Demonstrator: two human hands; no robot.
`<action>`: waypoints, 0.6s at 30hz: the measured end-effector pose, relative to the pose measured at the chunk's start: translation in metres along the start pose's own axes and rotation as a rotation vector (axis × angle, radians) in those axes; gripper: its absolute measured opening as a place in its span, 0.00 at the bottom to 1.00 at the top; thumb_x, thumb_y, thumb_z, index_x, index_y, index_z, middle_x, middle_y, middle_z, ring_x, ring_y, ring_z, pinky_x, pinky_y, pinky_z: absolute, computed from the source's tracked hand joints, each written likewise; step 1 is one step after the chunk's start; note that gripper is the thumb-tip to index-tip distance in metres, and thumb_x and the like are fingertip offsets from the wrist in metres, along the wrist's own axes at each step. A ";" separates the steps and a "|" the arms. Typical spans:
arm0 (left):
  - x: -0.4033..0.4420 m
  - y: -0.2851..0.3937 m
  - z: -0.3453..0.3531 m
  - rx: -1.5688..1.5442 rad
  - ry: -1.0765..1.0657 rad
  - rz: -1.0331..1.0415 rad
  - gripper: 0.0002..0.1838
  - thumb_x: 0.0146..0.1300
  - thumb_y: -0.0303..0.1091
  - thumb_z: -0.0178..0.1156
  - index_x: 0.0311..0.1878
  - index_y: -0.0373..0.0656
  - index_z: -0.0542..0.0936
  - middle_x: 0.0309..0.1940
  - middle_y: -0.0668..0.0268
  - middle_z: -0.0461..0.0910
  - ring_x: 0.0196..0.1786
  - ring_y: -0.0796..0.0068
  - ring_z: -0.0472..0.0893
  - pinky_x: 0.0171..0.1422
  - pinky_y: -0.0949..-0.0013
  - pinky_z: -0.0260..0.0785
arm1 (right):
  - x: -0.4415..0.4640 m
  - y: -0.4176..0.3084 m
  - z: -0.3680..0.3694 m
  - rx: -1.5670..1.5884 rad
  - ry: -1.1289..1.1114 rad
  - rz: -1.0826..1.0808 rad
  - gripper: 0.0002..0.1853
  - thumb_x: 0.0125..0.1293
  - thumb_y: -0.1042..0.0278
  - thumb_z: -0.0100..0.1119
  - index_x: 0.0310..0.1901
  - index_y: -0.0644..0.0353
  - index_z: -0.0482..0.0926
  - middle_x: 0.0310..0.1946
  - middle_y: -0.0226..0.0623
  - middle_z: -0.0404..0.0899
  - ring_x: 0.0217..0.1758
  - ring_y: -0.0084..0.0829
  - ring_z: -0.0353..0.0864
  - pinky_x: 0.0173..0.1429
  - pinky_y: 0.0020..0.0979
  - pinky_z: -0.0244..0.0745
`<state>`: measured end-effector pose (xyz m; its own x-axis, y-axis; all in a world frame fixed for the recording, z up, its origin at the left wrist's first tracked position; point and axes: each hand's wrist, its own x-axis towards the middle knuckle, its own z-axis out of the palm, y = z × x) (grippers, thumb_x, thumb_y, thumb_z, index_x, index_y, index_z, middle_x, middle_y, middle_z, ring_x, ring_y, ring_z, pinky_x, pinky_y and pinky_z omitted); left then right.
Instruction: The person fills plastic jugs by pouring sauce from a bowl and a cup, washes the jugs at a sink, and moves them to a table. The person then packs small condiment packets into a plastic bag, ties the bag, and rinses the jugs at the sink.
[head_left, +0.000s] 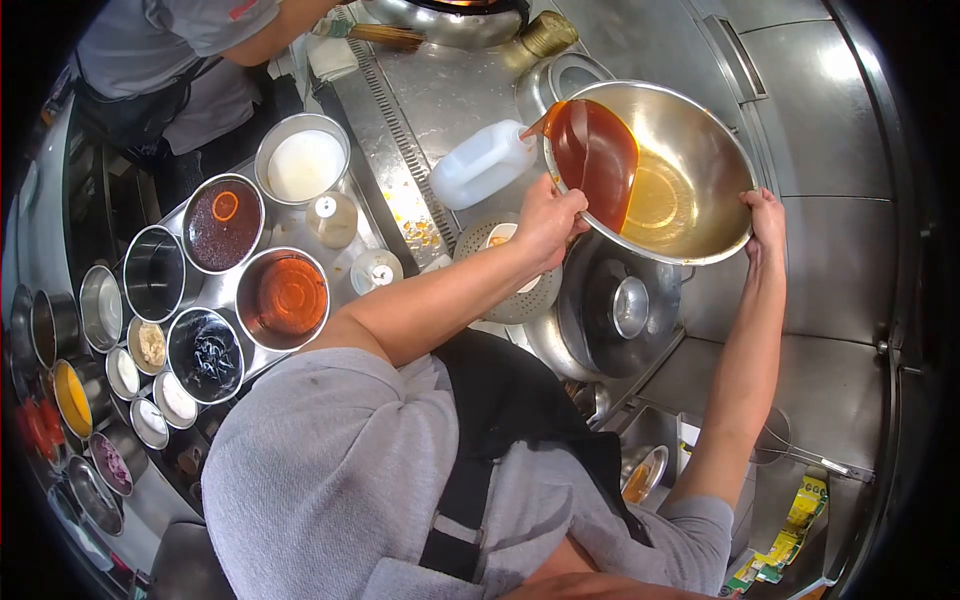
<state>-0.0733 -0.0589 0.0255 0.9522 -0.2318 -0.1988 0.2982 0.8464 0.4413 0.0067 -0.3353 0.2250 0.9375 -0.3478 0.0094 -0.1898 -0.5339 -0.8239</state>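
Note:
A large steel mixing bowl [705,130] is tilted to the left, held between both of my hands. Red-brown sauce [595,155] has pooled at its lower left side and runs over the rim toward the mouth of a white plastic jug [480,168]. My left hand [552,222] is closed on the near left rim, close to the pouring edge. On the right, my right hand [765,218] grips the opposite rim, thumb at the edge. Beneath the bowl are a perforated strainer [530,295] and a dark round lid [590,320].
Several steel pots stand to the left, including one with orange-red liquid [290,297] and one with white contents [308,165]. Two squeeze bottles, one here [376,270], stand near my left arm. A co-worker [180,60] is at the upper left, near a wok [450,20].

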 end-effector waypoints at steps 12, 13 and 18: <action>-0.002 0.001 0.003 -0.014 0.004 0.002 0.11 0.57 0.21 0.52 0.45 0.41 0.72 0.32 0.67 0.76 0.27 0.80 0.74 0.35 0.72 0.73 | 0.002 -0.003 -0.004 -0.021 0.010 -0.004 0.03 0.58 0.82 0.53 0.33 0.64 0.74 0.27 0.31 0.75 0.26 0.23 0.74 0.32 0.25 0.71; -0.001 0.000 0.003 -0.013 0.016 0.001 0.12 0.58 0.21 0.52 0.45 0.41 0.72 0.31 0.67 0.75 0.28 0.80 0.74 0.35 0.72 0.73 | 0.001 -0.004 -0.003 -0.021 0.010 -0.004 0.03 0.58 0.82 0.53 0.33 0.64 0.74 0.27 0.31 0.75 0.26 0.23 0.74 0.32 0.25 0.71; 0.000 -0.002 0.003 -0.004 0.052 -0.017 0.12 0.58 0.21 0.52 0.46 0.41 0.72 0.32 0.68 0.75 0.28 0.80 0.74 0.36 0.72 0.73 | -0.003 -0.009 0.000 -0.004 0.023 -0.004 0.02 0.56 0.81 0.54 0.30 0.63 0.74 0.25 0.30 0.74 0.26 0.22 0.72 0.32 0.26 0.68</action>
<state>-0.0735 -0.0621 0.0278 0.9422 -0.2215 -0.2514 0.3144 0.8442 0.4342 0.0050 -0.3295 0.2326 0.9312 -0.3636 0.0259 -0.1874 -0.5385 -0.8215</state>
